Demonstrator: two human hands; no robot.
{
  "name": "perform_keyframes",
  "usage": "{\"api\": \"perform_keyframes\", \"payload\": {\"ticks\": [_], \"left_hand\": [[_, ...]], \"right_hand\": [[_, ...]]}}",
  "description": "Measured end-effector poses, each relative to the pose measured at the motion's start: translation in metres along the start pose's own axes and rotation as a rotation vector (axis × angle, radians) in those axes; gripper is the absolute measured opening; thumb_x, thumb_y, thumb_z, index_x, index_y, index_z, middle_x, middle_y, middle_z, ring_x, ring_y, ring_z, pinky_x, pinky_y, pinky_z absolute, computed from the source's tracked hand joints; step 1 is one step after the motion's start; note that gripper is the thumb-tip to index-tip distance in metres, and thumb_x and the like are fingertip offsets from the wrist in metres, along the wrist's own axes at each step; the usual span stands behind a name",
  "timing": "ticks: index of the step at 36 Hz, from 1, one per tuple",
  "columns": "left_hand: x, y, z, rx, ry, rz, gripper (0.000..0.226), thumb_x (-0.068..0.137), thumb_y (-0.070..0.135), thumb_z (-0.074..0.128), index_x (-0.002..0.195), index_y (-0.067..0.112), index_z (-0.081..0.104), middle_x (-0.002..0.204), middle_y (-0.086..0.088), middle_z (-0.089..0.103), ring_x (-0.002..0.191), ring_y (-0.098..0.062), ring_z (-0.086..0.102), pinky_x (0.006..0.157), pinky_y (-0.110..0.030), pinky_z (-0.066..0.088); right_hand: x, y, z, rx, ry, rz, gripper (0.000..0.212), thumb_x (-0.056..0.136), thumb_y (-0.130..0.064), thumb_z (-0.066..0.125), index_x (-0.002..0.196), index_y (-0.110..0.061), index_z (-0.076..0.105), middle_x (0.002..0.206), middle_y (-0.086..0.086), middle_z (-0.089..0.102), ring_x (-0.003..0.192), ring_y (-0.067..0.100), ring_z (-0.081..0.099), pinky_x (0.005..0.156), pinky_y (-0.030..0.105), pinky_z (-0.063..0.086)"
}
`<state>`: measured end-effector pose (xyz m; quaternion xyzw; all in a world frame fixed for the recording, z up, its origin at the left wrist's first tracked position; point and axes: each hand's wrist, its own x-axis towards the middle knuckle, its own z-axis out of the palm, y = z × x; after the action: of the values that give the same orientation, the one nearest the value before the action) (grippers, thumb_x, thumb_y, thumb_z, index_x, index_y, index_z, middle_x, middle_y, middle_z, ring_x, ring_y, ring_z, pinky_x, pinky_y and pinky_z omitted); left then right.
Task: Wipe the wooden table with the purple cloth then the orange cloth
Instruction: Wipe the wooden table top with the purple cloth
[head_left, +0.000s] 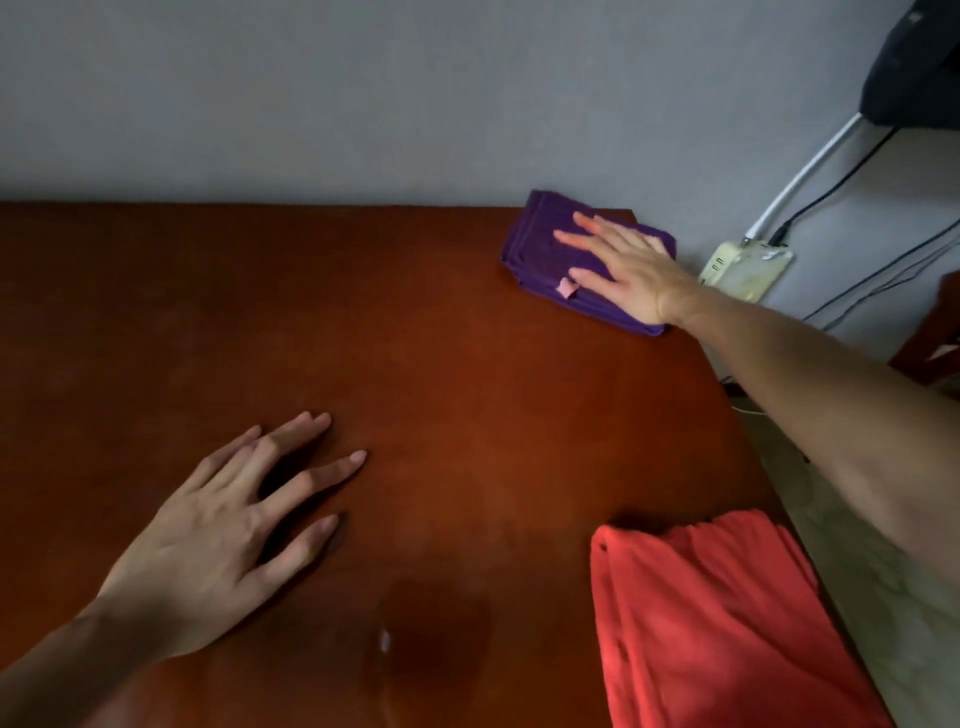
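flat hand on the purple cloth at the table's far corner

grey wall (363, 93) backs a reddish wooden table (415, 338) that fills most of the view. no container shows anywhere on it. the purple cloth (540, 249), folded into a thick pad with a small pink tag on its near edge, lies at the far right corner of the table, close to the wall. the orange cloth (717, 623) lies loosely folded at the near right edge, well apart from the purple one.

the right arm reaches forward across the right side of the table, nearly straight. the right hand (628, 270) lies palm down on the purple cloth, fingers straight and spread, pressing rather than gripping. the left hand (223, 535) rests on the bare wood at the near left, fingers extended and slightly fanned, holding nothing.

a faint wet-looking patch (431, 644) shows on the wood near the front edge. beyond the table corner a pale power strip (743, 270) hangs against the wall with dark cables running from it.
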<state>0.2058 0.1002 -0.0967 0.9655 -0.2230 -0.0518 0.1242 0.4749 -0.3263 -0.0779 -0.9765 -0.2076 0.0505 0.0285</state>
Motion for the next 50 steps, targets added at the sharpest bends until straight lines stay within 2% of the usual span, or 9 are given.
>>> {"api": "perform_keyframes", "payload": {"ticks": [2,7,12,14,18,25,32,39,50], "left_hand": [[-0.001,-0.001,0.000,0.001,0.000,-0.004,0.054,0.103,0.062,0.023,0.156,0.048,0.024,0.167,0.009,0.016,0.155,-0.005,0.007,0.125,-0.028,-0.001],[-0.001,-0.003,0.001,-0.005,-0.004,-0.005,0.055,0.102,0.065,0.020,0.155,0.051,0.022,0.168,0.012,0.013,0.155,-0.004,0.006,0.125,-0.029,0.000],[-0.002,-0.003,0.001,-0.024,-0.005,-0.020,0.056,0.100,0.068,0.018,0.155,0.053,0.021,0.168,0.013,0.011,0.154,-0.003,0.004,0.125,-0.029,-0.001],[-0.002,-0.002,0.001,-0.026,-0.003,-0.018,0.057,0.100,0.067,0.019,0.155,0.053,0.021,0.168,0.012,0.013,0.155,-0.003,0.005,0.125,-0.030,0.001],[-0.004,0.000,0.002,-0.036,0.009,-0.006,0.056,0.100,0.065,0.022,0.155,0.052,0.022,0.167,0.011,0.015,0.155,-0.005,0.006,0.125,-0.028,-0.001],[-0.004,0.000,0.004,-0.057,0.028,0.000,0.056,0.102,0.065,0.018,0.156,0.051,0.019,0.169,0.010,0.012,0.155,-0.005,0.004,0.127,-0.042,0.008],[-0.004,-0.001,0.003,-0.047,0.030,0.018,0.055,0.103,0.062,0.023,0.156,0.048,0.022,0.168,0.007,0.015,0.155,-0.005,0.005,0.126,-0.033,0.001],[-0.001,-0.002,0.002,-0.031,0.049,0.013,0.054,0.103,0.061,0.026,0.156,0.048,0.025,0.167,0.007,0.021,0.155,-0.005,0.009,0.124,-0.035,0.008],[0.002,-0.005,0.001,0.001,0.044,0.024,0.054,0.104,0.062,0.027,0.156,0.050,0.021,0.167,0.008,0.018,0.155,-0.006,0.005,0.124,-0.035,0.006]], "right_hand": [[0.005,0.002,0.002,0.026,0.017,0.051,0.067,0.095,-0.078,0.015,0.158,-0.055,0.014,0.173,-0.013,0.005,0.159,0.013,0.005,0.126,0.052,0.010],[-0.007,-0.008,0.007,0.050,0.037,0.147,0.062,0.103,-0.071,0.020,0.161,-0.050,0.015,0.174,-0.008,0.005,0.160,0.015,0.003,0.127,0.048,0.003],[-0.048,-0.039,0.014,0.103,0.057,0.299,0.093,0.079,-0.092,0.007,0.161,-0.049,0.010,0.174,-0.007,0.002,0.159,0.013,-0.001,0.127,0.048,0.002],[-0.073,-0.050,0.018,0.109,0.067,0.308,0.097,0.076,-0.094,0.007,0.161,-0.050,0.009,0.174,-0.007,0.002,0.159,0.013,-0.001,0.127,0.048,0.002],[-0.135,-0.070,0.030,0.042,0.075,0.252,0.095,0.078,-0.092,0.010,0.162,-0.048,0.007,0.174,-0.007,0.002,0.160,0.014,0.000,0.127,0.050,0.006],[-0.191,-0.080,0.043,-0.027,0.063,0.022,0.091,0.083,-0.093,0.011,0.162,-0.047,0.009,0.173,-0.011,0.003,0.160,0.017,0.002,0.125,0.059,0.012],[-0.157,-0.079,0.035,-0.021,-0.015,-0.192,0.076,0.093,-0.084,0.016,0.160,-0.052,0.006,0.173,-0.015,-0.003,0.160,0.014,-0.007,0.125,0.054,0.003],[-0.030,-0.104,0.016,-0.045,-0.062,-0.455,0.056,0.106,-0.063,0.021,0.160,-0.051,0.016,0.172,-0.018,-0.001,0.159,0.009,-0.005,0.128,0.052,0.002],[0.094,-0.130,0.010,0.029,0.010,-0.241,0.053,0.104,-0.067,0.020,0.157,-0.058,0.014,0.172,-0.015,0.006,0.159,0.013,0.002,0.128,0.052,0.002]]}}
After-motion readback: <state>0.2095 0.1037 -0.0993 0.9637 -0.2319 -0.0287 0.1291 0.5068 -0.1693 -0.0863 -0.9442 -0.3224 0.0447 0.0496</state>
